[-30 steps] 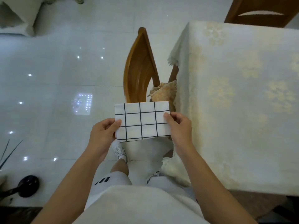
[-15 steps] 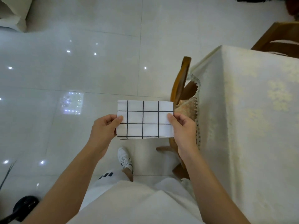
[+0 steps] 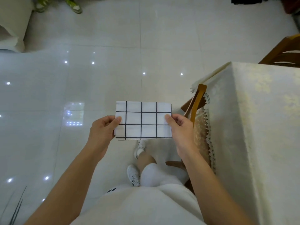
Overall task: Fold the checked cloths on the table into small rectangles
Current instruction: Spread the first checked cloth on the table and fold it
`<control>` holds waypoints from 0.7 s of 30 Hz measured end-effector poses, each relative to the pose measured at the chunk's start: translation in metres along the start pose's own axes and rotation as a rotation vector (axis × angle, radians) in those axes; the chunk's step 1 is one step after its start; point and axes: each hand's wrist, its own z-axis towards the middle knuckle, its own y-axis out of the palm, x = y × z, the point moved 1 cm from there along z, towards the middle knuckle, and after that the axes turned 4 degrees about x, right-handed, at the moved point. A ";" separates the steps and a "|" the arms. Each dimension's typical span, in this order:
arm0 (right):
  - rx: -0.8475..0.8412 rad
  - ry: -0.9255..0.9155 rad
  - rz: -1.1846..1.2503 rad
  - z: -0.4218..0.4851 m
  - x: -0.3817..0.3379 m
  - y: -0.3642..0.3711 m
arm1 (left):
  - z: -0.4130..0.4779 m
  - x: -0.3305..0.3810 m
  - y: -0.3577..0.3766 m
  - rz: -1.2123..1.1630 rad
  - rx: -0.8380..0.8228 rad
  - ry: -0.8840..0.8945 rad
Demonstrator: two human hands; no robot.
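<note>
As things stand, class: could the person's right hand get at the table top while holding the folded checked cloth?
Probably yes. The right hand pinches the folded checked cloth close beside the table. Only a wooden chair back stands between, which the arm could likely reach over.

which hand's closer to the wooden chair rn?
Right. Right hand is just beside the wooden chair; left hand is across the checked cloth, which both pinch.

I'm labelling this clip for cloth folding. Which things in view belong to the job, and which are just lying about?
Job: checked cloth, already a small rectangle; left hand and right hand, pinching its side edges; table.
Lying about: wooden chair tucked against the table; green shoes on the floor.
</note>
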 end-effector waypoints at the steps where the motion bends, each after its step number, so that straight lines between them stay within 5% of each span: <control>1: 0.003 0.003 -0.002 0.009 -0.002 0.005 | 0.011 0.006 0.002 0.007 -0.005 0.003; 21: 0.229 0.056 0.220 0.230 -0.124 0.016 | 0.213 0.199 0.144 0.253 -0.198 0.089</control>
